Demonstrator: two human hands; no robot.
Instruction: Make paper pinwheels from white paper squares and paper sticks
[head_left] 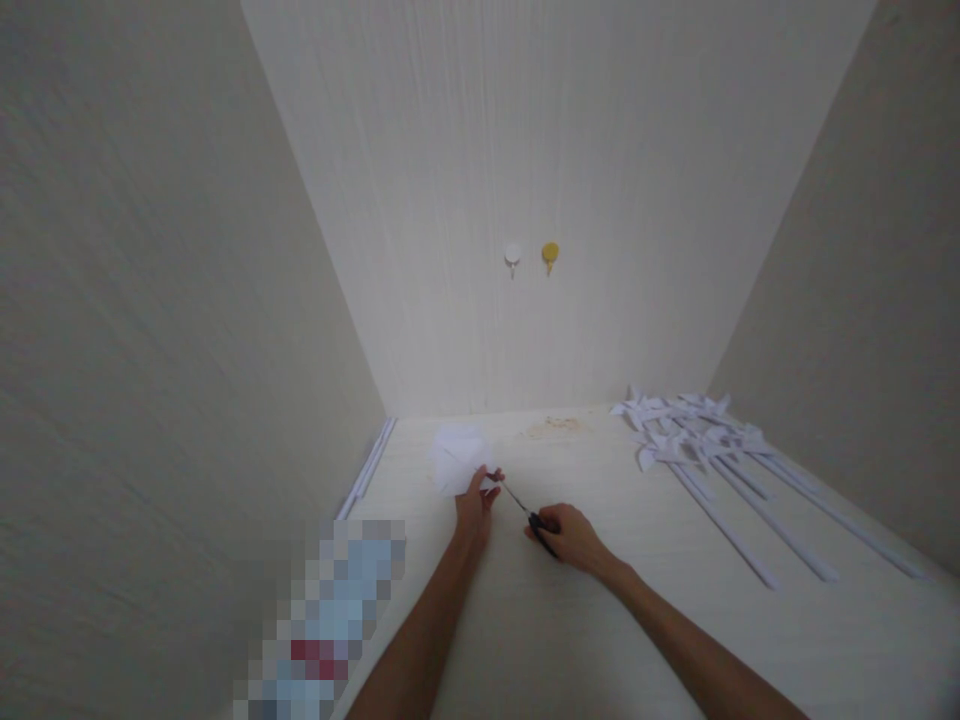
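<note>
A white paper square (456, 452) with crease lines is pinched at its lower right corner by my left hand (474, 505). My right hand (571, 538) grips black-handled scissors (541, 532), whose thin metal blades point up and left to the paper edge beside my left fingertips. Whether the blades are cutting into the paper is too small to tell. Both hands are over the pale table, slightly apart.
White paper pinwheels (671, 425) on rolled paper sticks (724, 520) lie in a pile at the right. More rolled sticks (367, 467) line the left edge. Tan scraps (559, 428) lie at the back. A white hook (513, 254) and a yellow hook (550, 254) are on the wall.
</note>
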